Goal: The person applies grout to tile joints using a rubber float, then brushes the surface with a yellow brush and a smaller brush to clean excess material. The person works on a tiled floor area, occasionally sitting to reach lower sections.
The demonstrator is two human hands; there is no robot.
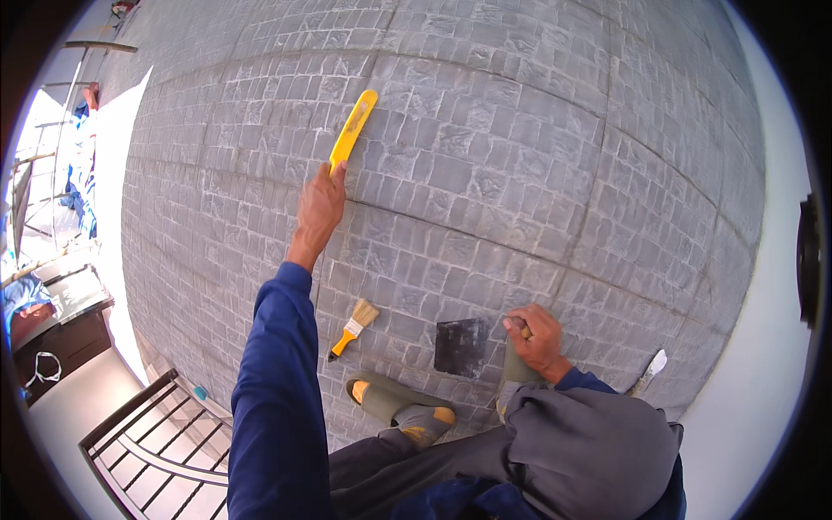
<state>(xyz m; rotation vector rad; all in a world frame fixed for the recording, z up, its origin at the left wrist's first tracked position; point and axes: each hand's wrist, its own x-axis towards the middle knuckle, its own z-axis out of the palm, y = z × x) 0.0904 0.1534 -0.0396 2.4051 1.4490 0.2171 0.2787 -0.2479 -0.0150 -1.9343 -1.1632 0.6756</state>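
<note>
My left hand (pixel 322 201) is reached forward, shut on a long yellow flat tool (pixel 355 126) with a smudged face, held over the grey patterned paving (pixel 477 147). My right hand (pixel 535 338) is down beside my sandaled feet, closed round a short wooden handle (pixel 525 332); what the handle belongs to is unclear. A dark, smudged square piece (pixel 459 347) lies just left of that hand. A paintbrush (pixel 354 329) with a yellow handle and pale bristles rests right of my left forearm. A pale-bladed tool (pixel 652 368) lies at the lower right.
A white wall (pixel 737 373) runs along the right. At lower left stand a metal railing (pixel 156 433) and a dark cabinet-like piece (pixel 65 342). Metal framework (pixel 43 160) with blue cloth (pixel 82 204) is at the left edge in sunlight. My green sandal (pixel 386 394) sits low centre.
</note>
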